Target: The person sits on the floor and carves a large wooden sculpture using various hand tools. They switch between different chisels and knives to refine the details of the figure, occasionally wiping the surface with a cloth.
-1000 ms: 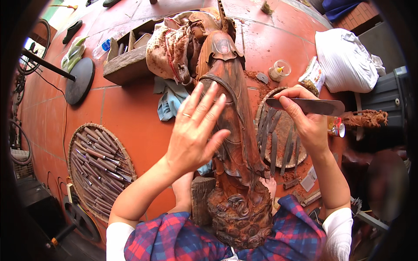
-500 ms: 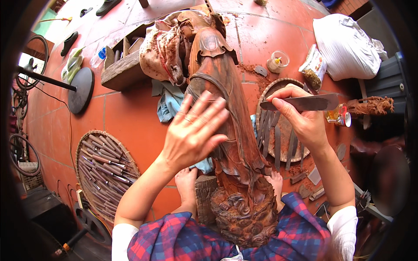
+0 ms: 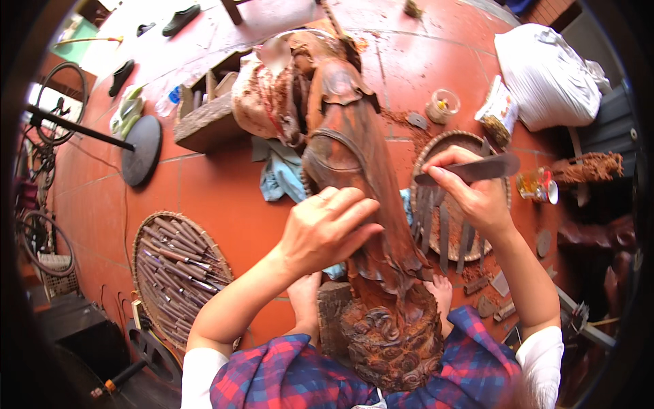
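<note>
A tall reddish-brown carved wooden statue (image 3: 354, 177) lies tilted between my knees, its carved base (image 3: 392, 337) near my lap. My left hand (image 3: 323, 228) rests on the statue's side with the fingers curled against the wood. My right hand (image 3: 473, 194) is to the right of the statue and grips a flat dark metal blade (image 3: 477, 169) that points left to right above a round woven tray (image 3: 453, 198) of similar blades.
A second round woven tray (image 3: 180, 269) of chisels lies on the red tiled floor at left. A wooden box (image 3: 208, 116), a blue cloth (image 3: 283, 177), a white sack (image 3: 552, 75), a small cup (image 3: 443, 105) and a black round disc (image 3: 139, 150) lie around.
My left hand has dropped from spread fingers above the statue onto its side, fingers now curled. My right hand with the blade has barely shifted.
</note>
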Motion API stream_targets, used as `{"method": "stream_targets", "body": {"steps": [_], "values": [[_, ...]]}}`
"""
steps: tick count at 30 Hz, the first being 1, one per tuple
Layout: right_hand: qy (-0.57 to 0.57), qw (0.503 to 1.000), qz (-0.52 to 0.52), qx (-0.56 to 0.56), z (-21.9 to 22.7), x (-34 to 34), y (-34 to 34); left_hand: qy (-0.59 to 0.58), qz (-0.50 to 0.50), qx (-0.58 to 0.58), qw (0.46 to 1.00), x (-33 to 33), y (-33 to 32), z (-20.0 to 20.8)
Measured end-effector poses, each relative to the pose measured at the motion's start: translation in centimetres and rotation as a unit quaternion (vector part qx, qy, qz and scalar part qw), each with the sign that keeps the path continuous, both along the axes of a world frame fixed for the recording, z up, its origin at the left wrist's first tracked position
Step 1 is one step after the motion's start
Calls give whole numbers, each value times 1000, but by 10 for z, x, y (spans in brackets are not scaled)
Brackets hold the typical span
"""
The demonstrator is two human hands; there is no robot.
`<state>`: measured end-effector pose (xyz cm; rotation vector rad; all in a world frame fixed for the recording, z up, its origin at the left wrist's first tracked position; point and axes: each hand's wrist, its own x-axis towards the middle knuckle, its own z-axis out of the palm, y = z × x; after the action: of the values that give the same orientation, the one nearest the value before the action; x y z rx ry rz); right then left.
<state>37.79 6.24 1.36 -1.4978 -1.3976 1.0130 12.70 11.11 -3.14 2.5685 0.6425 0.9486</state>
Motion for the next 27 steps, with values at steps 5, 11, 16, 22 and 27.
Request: {"method": "stream_targets", "body": {"steps": [5,11,16,22,27], "values": [[-16,1000,-12,-14,-6,5,-5,-17,-31,13,999,6,2,-1],[3,999,-8,-35,-8,-3,-6,-47,-148,-42,987,0,-10,-4],[50,997,-16,-56,-11,-3,-6,-83,-74,-111,988,-15,-13,-6],[70,994,-28,-81,-8,5,-8,-165,154,-251,941,-42,64,-13],[20,995,5,-102,3,17,-5,34,255,-187,948,-87,216,-14]]}}
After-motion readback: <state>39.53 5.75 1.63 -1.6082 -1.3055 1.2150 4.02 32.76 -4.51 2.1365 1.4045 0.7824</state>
